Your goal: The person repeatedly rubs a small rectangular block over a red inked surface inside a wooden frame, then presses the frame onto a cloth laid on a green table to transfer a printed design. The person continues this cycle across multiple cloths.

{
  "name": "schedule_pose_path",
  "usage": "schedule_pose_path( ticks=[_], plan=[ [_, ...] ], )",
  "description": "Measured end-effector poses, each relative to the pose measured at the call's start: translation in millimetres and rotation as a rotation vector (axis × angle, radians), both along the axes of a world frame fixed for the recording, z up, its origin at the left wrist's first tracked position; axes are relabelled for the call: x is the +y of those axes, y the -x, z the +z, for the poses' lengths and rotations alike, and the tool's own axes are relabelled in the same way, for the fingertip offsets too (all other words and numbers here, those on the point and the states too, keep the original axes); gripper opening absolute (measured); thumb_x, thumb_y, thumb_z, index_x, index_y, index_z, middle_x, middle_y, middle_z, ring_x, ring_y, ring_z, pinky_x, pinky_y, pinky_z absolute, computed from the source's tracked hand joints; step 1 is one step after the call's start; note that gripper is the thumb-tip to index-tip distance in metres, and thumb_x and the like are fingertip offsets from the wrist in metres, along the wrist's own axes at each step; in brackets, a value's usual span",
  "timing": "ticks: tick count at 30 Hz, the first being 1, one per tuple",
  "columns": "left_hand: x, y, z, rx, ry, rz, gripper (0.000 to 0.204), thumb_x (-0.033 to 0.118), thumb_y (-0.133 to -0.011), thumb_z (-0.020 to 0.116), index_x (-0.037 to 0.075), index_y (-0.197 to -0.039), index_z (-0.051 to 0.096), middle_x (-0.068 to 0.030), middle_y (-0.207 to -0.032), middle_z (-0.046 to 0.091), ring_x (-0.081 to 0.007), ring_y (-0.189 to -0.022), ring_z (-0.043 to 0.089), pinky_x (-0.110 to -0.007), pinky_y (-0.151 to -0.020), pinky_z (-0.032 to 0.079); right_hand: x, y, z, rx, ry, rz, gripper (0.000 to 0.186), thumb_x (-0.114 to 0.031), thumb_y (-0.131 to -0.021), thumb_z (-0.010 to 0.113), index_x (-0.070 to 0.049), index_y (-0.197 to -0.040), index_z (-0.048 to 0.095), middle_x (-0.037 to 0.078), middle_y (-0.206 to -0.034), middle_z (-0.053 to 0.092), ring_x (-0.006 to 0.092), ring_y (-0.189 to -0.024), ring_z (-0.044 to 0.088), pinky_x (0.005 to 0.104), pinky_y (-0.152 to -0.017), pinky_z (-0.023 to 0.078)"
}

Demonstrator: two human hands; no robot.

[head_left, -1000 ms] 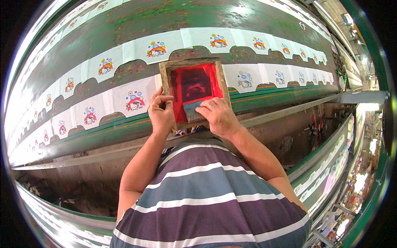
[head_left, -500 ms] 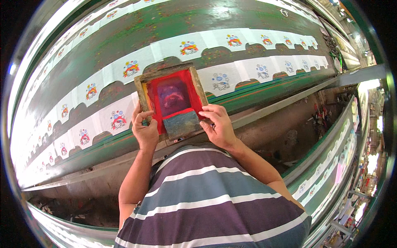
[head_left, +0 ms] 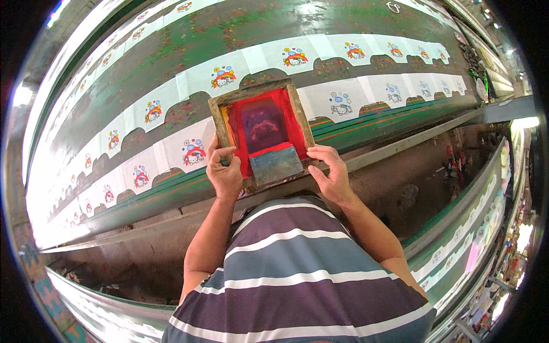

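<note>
A wooden screen-printing frame [head_left: 308,128] with red ink round a dark purple mesh is held tilted over the near row of white fabric pieces. A grey flat squeegee [head_left: 276,164] lies in its lower part. My left hand [head_left: 226,174] is closed on the frame's left side, fingertips curled over the rim. My right hand [head_left: 332,174] grips the lower right edge with finger and thumb. Right of the frame, pieces carry blue-and-black prints [head_left: 341,104]; left of it, prints with red [head_left: 193,152].
The long green table [head_left: 183,28] bears more rows of printed pieces [head_left: 294,56]. A metal rail [head_left: 412,131] runs along its near edge above a dark gap. Another table with pieces [head_left: 480,194] is at right; a grey beam [head_left: 508,106] crosses at the far right.
My right hand has moved off the squeegee onto the frame's right edge. The frame has turned slightly anticlockwise in the view; it shifted left, then back right, along with the surroundings.
</note>
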State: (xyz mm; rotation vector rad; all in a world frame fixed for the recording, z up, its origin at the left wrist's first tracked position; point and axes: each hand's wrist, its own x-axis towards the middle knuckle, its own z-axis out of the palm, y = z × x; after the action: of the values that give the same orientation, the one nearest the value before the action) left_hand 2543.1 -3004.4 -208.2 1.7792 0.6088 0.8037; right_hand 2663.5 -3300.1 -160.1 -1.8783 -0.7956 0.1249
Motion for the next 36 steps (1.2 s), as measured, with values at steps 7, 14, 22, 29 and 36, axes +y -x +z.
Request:
schedule_pose_path(
  ticks=[7,14,22,29,36],
  plan=[
    [-5,-8,-9,-0.02,0.152,0.008,0.025,-0.015,-0.087,0.071,0.002,-0.103,0.081,-0.0257,-0.175,0.059,-0.0324,-0.161,0.058,-0.042,-0.129,0.046,-22,-22,-4,0.052,-0.04,0.107,0.037,-0.007,-0.098,0.085,-0.003,-0.134,0.079,0.017,-0.145,0.076,0.0387,-0.141,0.069,0.0495,-0.121,0.053],
    [-3,-6,-11,-0.036,0.258,-0.011,0.025,-0.015,-0.09,0.071,0.001,-0.107,0.08,-0.0254,-0.179,0.053,-0.0277,-0.159,0.059,-0.038,-0.126,0.049,-21,-26,0,0.04,-0.041,0.091,0.035,-0.004,-0.098,0.085,-0.003,-0.132,0.079,0.017,-0.14,0.077,0.0391,-0.135,0.072,0.049,-0.117,0.056],
    [-3,-5,-11,-0.05,0.288,-0.009,0.024,-0.014,-0.089,0.072,0.002,-0.105,0.081,-0.0262,-0.179,0.053,-0.028,-0.159,0.059,-0.038,-0.125,0.049,-5,-26,25,-0.336,0.016,0.228,0.036,-0.008,-0.093,0.088,-0.009,-0.128,0.08,0.012,-0.135,0.076,0.0382,-0.128,0.072,0.0528,-0.111,0.059],
    [-1,-6,-14,0.02,0.203,0.002,0.021,-0.012,-0.087,0.073,0.003,-0.099,0.082,-0.0283,-0.174,0.058,-0.0334,-0.161,0.057,-0.041,-0.13,0.044,44,-21,32,-0.51,0.31,0.464,0.047,-0.015,-0.088,0.093,-0.01,-0.134,0.08,0.009,-0.136,0.074,0.0346,-0.136,0.067,0.0506,-0.115,0.055],
    [-1,-4,-22,0.022,0.176,-0.013,0.024,-0.011,-0.085,0.074,0.007,-0.099,0.083,-0.0285,-0.174,0.058,-0.0358,-0.164,0.054,-0.043,-0.132,0.042,62,-36,57,-0.494,0.441,0.567,0.03,-0.012,-0.096,0.072,-0.006,-0.124,0.083,0.012,-0.121,0.077,0.0351,-0.114,0.073,0.0481,-0.104,0.058]
  ],
)
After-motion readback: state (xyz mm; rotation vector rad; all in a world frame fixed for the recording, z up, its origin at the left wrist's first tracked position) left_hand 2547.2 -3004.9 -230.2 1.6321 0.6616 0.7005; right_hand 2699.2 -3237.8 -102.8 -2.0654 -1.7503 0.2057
